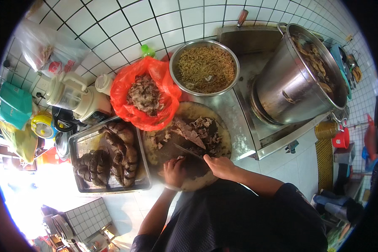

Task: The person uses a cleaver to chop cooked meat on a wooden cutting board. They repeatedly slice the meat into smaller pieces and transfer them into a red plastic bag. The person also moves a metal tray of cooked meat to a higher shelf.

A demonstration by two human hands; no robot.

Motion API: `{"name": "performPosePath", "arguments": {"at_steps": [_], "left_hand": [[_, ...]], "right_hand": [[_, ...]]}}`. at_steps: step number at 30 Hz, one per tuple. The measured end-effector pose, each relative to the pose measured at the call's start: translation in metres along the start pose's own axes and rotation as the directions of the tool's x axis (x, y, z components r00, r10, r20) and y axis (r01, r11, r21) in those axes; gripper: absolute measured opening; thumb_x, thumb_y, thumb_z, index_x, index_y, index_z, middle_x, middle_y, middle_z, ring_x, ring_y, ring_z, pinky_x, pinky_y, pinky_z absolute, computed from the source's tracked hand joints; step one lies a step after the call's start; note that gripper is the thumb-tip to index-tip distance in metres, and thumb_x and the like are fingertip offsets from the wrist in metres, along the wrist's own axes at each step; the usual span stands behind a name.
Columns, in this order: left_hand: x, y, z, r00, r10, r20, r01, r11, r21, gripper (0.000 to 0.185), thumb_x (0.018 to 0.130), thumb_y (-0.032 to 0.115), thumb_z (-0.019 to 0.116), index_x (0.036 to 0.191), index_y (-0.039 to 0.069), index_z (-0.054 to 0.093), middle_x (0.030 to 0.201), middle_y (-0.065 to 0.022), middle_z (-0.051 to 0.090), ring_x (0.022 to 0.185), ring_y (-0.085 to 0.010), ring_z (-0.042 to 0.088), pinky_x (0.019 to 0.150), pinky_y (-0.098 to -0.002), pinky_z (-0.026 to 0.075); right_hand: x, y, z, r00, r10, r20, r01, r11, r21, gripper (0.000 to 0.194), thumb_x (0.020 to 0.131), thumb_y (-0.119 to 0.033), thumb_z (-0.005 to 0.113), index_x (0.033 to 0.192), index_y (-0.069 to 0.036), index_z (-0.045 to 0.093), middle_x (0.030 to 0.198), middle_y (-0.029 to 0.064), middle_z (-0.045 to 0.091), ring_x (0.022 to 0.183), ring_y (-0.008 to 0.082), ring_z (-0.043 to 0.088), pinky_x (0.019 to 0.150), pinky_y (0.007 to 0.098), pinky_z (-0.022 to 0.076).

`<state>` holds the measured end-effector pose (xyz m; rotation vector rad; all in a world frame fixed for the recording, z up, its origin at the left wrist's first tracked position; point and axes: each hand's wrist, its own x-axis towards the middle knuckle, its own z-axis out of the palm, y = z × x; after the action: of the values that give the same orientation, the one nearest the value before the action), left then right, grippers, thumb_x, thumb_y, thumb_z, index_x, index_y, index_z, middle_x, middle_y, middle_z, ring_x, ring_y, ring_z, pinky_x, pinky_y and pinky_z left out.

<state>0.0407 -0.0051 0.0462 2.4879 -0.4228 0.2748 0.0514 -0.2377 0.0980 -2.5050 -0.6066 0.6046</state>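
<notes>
My right hand [220,167] is closed on the handle end of a knife [189,151], whose blade points up and left over a round chopping board [222,126]. My left hand [174,171] rests on the board's lower left part, fingers curled on a small piece of meat [179,158]. Beyond the blade lie a larger chunk of cooked meat [189,134] and a heap of sliced meat [204,124]. Smaller scraps lie at the board's left side. A red plastic bag [121,104] holding cut meat [146,94] stands open behind the board.
Left of the board, a metal tray [146,167] holds dark cooked meat pieces [123,154]. A steel bowl [173,71] of crumbly brown-green food stands behind. At right, a tall steel pot [286,85] stands on a stove. A blender [66,94] and small fan [44,126] are at left.
</notes>
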Motion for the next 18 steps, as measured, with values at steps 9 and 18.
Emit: {"name": "performPosePath", "arguments": {"at_steps": [9, 18], "left_hand": [[0.000, -0.021, 0.032, 0.998, 0.021, 0.051, -0.019, 0.999, -0.033, 0.029, 0.069, 0.004, 0.066, 0.097, 0.005, 0.065, 0.094, -0.0132, 0.062, 0.090, -0.0337, 0.058, 0.081, -0.0408, 0.049], [0.001, -0.019, 0.028, 0.997, 0.071, 0.008, -0.071, 0.997, 0.007, 0.025, 0.072, 0.007, 0.063, 0.097, 0.005, 0.065, 0.100, -0.0118, 0.064, 0.090, -0.0304, 0.060, 0.081, -0.0383, 0.050]], "right_hand": [[-0.008, -0.022, -0.007, 0.987, -0.152, -0.052, 0.146, 0.984, -0.101, 0.023, 0.082, -0.006, 0.051, 0.101, 0.001, 0.039, 0.062, 0.0196, 0.061, 0.055, 0.0365, 0.063, 0.045, 0.0449, 0.0496], [-0.003, -0.017, -0.022, 0.987, -0.123, 0.101, 0.137, 0.979, -0.150, 0.024, 0.084, -0.008, 0.047, 0.106, 0.002, 0.041, 0.066, 0.0202, 0.063, 0.057, 0.0336, 0.065, 0.049, 0.0457, 0.0510]]}}
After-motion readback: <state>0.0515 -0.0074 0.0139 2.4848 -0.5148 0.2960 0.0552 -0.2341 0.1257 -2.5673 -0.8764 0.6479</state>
